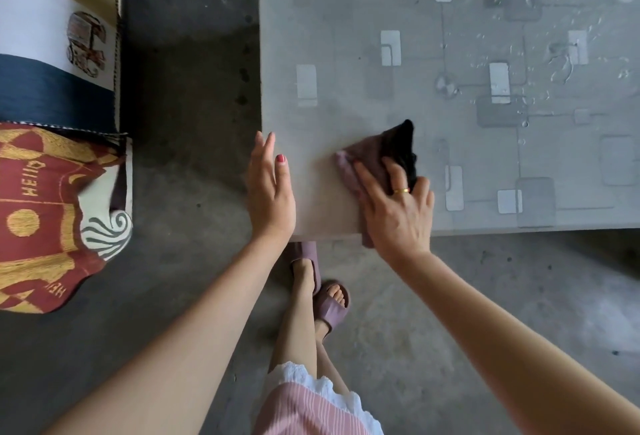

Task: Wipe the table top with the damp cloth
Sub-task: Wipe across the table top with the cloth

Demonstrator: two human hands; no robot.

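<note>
Reading "HELLO", red blanket point(38, 213)

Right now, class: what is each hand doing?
Left hand: open, holding nothing, at the table corner.
Right hand: open, pressing the damp cloth flat.

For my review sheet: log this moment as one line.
right hand flat on cloth, table near corner | left hand open at table edge | droplets far right unwiped
</note>
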